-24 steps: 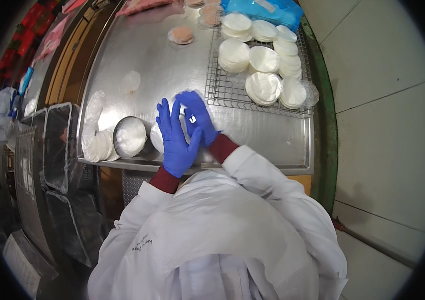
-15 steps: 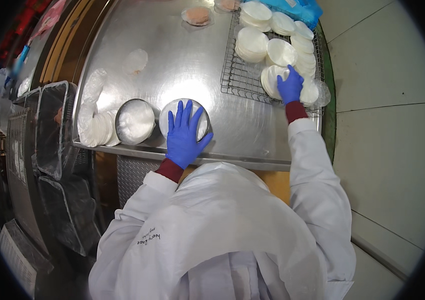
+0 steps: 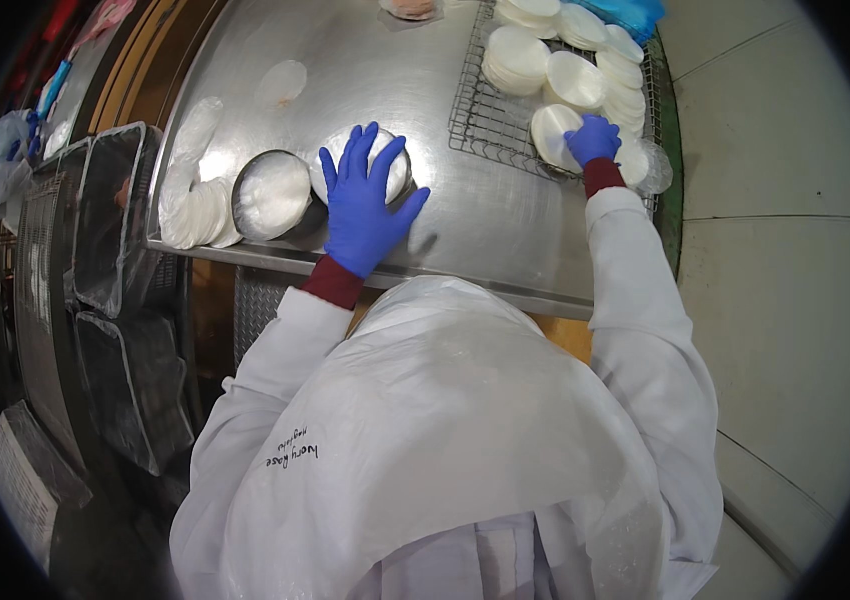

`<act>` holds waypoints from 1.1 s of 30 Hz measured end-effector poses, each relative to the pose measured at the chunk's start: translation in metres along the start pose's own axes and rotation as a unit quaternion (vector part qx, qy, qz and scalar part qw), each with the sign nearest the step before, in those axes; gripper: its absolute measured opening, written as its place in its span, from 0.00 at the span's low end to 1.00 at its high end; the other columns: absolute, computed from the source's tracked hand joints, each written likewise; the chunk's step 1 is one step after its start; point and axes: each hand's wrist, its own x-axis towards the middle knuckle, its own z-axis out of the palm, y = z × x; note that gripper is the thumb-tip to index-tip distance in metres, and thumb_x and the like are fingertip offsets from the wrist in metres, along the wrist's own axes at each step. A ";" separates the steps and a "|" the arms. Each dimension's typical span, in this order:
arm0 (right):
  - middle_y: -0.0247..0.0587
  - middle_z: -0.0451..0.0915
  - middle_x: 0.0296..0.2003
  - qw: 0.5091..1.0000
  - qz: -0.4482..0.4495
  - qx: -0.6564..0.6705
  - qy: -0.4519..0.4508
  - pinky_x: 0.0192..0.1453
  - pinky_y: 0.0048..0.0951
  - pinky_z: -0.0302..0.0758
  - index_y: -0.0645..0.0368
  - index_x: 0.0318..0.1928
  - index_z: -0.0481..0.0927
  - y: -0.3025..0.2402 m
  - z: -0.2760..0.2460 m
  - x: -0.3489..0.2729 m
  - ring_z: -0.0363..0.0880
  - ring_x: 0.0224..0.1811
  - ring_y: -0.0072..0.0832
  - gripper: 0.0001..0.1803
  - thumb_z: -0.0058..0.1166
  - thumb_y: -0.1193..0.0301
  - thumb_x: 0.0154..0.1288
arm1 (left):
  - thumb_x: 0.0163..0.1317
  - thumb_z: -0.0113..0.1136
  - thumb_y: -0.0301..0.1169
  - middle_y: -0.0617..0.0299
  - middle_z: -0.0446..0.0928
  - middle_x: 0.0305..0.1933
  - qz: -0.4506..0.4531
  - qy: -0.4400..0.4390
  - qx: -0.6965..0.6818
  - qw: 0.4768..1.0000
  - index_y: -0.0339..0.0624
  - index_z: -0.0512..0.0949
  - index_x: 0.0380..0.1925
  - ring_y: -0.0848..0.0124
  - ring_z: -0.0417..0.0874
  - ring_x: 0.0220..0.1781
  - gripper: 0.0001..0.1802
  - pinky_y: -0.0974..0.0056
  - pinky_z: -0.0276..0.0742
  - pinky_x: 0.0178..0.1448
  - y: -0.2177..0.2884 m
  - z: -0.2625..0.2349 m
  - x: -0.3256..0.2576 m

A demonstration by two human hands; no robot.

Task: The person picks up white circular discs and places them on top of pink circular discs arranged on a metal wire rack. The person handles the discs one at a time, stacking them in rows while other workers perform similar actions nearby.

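White round dough discs are piled on the wire rack, one touched by the right hand, grip unclear; one disc is pressed under the spread-open left hand on the steel tabletop; most seem unprocessed.

The single head-worn fisheye camera is looking steeply down from above the person's own white-coated shoulders, which are filling the lower half of the picture. It is facing forward over the shiny stainless-steel worktable, whose straight near edge is bending toward the rim. The blue-gloved left hand and blue-gloved right hand are sitting near the centre, fairly close, while the square wire cooling rack is lying farther off near the top edge.
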 end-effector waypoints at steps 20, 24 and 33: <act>0.44 0.77 0.44 0.689 -0.401 0.599 -0.074 0.50 0.30 0.74 0.58 0.41 0.79 -0.024 -0.141 -0.224 0.78 0.46 0.36 0.18 0.43 0.82 0.49 | 0.65 0.53 0.33 0.62 0.76 0.43 -0.372 -0.152 -0.660 0.635 0.39 0.69 0.53 0.80 0.75 0.39 0.18 0.75 0.70 0.38 0.051 0.044 -0.069; 0.47 0.77 0.40 0.811 -0.348 0.468 -0.046 0.40 0.31 0.75 0.59 0.36 0.80 -0.040 -0.050 -0.208 0.79 0.35 0.36 0.16 0.40 0.83 0.49 | 0.65 0.52 0.36 0.68 0.77 0.38 -0.473 -0.099 -0.597 0.640 0.46 0.71 0.50 0.81 0.73 0.32 0.15 0.75 0.65 0.35 0.044 0.037 -0.083; 0.37 0.80 0.36 0.626 -0.151 0.662 -0.383 0.47 0.33 0.75 0.58 0.54 0.74 -0.064 -0.044 -0.212 0.77 0.39 0.32 0.18 0.43 0.74 0.64 | 0.63 0.39 0.64 0.54 0.70 0.59 -0.462 -0.086 -0.798 0.379 0.46 0.64 0.61 0.60 0.72 0.60 0.38 0.54 0.67 0.62 0.033 0.054 -0.106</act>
